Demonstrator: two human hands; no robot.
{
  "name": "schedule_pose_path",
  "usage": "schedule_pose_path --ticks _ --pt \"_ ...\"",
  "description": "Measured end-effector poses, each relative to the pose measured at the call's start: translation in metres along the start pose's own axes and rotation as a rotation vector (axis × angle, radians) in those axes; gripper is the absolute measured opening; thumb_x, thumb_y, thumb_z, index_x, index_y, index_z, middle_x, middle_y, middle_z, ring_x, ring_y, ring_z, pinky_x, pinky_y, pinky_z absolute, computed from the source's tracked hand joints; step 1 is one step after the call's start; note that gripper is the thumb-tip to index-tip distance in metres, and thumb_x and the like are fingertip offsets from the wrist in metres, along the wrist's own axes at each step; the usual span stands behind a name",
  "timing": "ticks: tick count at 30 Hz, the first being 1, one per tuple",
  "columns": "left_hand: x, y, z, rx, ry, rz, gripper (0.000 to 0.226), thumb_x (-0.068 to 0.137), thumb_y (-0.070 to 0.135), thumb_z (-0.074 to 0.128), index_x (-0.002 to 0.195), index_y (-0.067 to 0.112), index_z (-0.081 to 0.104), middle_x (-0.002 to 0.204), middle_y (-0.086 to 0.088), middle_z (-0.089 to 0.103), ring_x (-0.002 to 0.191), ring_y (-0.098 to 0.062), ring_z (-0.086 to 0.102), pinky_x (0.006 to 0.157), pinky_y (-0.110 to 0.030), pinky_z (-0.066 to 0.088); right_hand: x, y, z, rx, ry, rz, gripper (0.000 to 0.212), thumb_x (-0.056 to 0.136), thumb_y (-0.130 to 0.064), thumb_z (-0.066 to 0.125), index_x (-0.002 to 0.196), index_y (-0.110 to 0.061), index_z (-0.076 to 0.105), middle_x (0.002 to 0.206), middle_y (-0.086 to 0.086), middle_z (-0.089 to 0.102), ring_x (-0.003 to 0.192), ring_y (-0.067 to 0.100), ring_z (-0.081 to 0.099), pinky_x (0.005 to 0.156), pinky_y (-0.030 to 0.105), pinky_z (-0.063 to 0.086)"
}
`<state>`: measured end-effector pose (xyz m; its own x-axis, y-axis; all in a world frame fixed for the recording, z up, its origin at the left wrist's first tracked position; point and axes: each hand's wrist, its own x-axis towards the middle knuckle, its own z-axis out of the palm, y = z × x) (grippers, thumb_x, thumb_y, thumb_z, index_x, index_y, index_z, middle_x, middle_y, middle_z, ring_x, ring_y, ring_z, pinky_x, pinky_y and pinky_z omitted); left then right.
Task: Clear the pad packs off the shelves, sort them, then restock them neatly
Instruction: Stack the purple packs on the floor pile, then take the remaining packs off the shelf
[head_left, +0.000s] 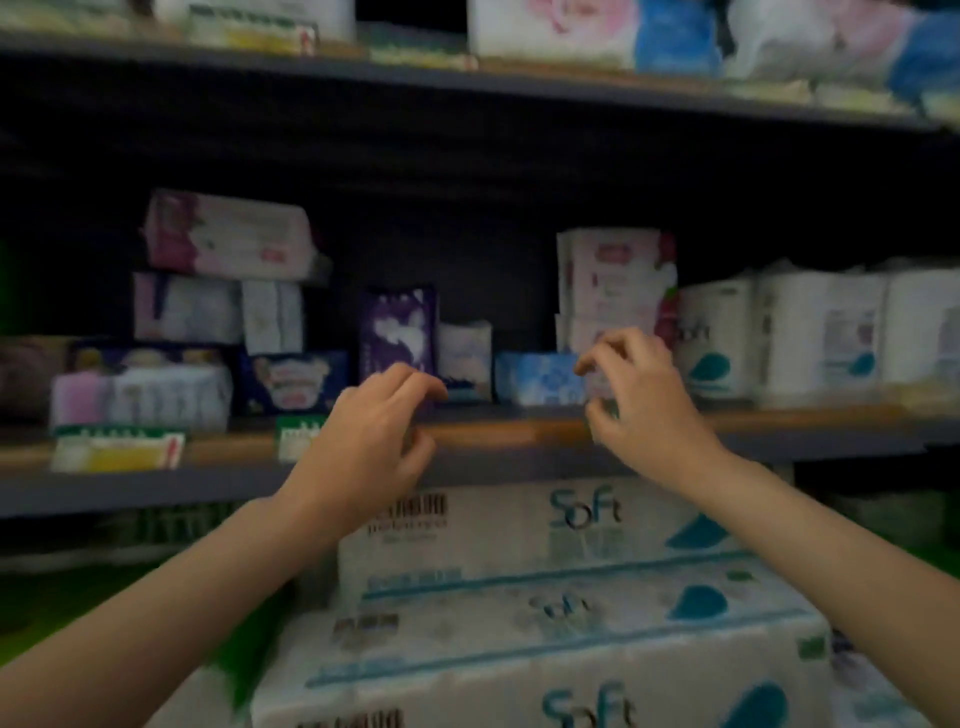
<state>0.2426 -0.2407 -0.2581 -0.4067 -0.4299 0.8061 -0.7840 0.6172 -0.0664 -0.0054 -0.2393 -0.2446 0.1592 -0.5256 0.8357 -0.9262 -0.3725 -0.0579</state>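
At the shelf (498, 431), both hands — left (363, 441), right (639, 410) — hover loosely curled, holding nothing.

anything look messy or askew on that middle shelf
Yes. On the left, the pink pack tops an uneven pile and sits tilted, its right end overhanging. The purple pack stands upright while the blue pack beside it lies flat. Both hands, left hand and right hand, hold nothing.

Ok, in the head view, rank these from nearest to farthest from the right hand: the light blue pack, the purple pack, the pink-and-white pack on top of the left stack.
From the right hand:
1. Light blue pack, lying on the middle shelf just left of the fingers.
2. Purple pack, upright, further left, behind the left hand.
3. Pink-and-white pack, top of the left stack, farthest.
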Motion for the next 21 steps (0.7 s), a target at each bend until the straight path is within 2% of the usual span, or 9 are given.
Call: schedule_pose_path --ticks 4,7,9,10,13,16,18,21 --pt "0.021 -0.027 0.000 0.043 0.027 -0.067 0.030 0.077 0.017 0.050 0.105 0.016 0.059 0.100 0.003 0.058 0.091 -0.019 0.058 0.076 -0.035 0.043 0.045 0.013 0.026 -0.087 -0.250 -0.005 0.037 0.088 -0.007 0.048 0.123 -0.017 0.048 0.132 0.002 0.042 0.124 0.020 0.035 0.101 0.034 0.030" --pt "0.040 -0.039 0.006 0.090 -0.024 -0.078 0.027 0.085 0.015 0.057 0.112 0.019 0.056 0.106 0.005 0.055 0.098 -0.017 0.053 0.080 -0.029 0.036 0.088 0.029 0.052 -0.180 -0.478 0.045 0.061 0.088 -0.003 0.050 0.144 -0.016 0.029 0.156 0.002 0.015 0.140 0.024 0.021 0.113 0.038 0.022" --pt "0.056 -0.043 0.010 0.118 -0.079 -0.111 0.030 0.087 0.017 0.057 0.116 0.021 0.054 0.111 0.004 0.052 0.103 -0.017 0.050 0.081 -0.028 0.032 0.114 0.041 0.071 -0.278 -0.582 0.052 0.072 0.089 -0.006 0.054 0.149 -0.017 0.017 0.159 0.003 0.001 0.143 0.025 0.014 0.114 0.043 0.021" --pt "0.065 -0.046 0.012 0.127 -0.101 -0.146 0.030 0.088 0.020 0.055 0.118 0.022 0.052 0.112 0.005 0.051 0.105 -0.017 0.049 0.083 -0.029 0.032 0.126 0.047 0.082 -0.292 -0.626 0.084 0.076 0.089 -0.008 0.056 0.150 -0.019 0.012 0.159 0.003 0.000 0.143 0.025 0.014 0.114 0.044 0.021" --pt "0.086 -0.048 0.018 0.196 -0.145 -0.231 0.031 0.090 0.025 0.052 0.121 0.024 0.048 0.117 0.004 0.049 0.110 -0.016 0.047 0.089 -0.031 0.034 0.144 0.057 0.111 -0.205 -0.792 0.173 0.098 0.083 -0.012 0.067 0.151 -0.019 -0.003 0.158 0.008 0.010 0.139 0.029 0.026 0.109 0.041 0.033" --pt "0.096 -0.046 0.029 0.195 -0.166 -0.237 0.035 0.090 0.026 0.051 0.124 0.024 0.046 0.121 0.004 0.048 0.115 -0.016 0.046 0.093 -0.033 0.035 0.154 0.064 0.119 -0.238 -0.757 0.117 0.115 0.075 -0.018 0.077 0.150 -0.025 -0.010 0.158 0.008 0.002 0.140 0.033 0.023 0.109 0.041 0.033" --pt "0.101 -0.045 0.037 0.200 -0.198 -0.230 0.036 0.090 0.027 0.052 0.125 0.026 0.044 0.122 0.006 0.047 0.115 -0.014 0.045 0.094 -0.032 0.034 0.162 0.072 0.115 -0.229 -0.778 0.123 0.116 0.074 -0.016 0.078 0.150 -0.026 -0.010 0.158 0.010 0.003 0.140 0.033 0.022 0.109 0.039 0.034" --pt "0.108 -0.042 0.043 0.175 -0.234 -0.267 0.040 0.089 0.031 0.053 0.128 0.028 0.042 0.126 0.008 0.046 0.117 -0.011 0.045 0.096 -0.031 0.034 0.163 0.077 0.114 -0.265 -0.875 0.088 0.103 0.078 -0.014 0.074 0.152 -0.022 0.003 0.151 0.013 0.027 0.131 0.031 0.039 0.099 0.034 0.041"
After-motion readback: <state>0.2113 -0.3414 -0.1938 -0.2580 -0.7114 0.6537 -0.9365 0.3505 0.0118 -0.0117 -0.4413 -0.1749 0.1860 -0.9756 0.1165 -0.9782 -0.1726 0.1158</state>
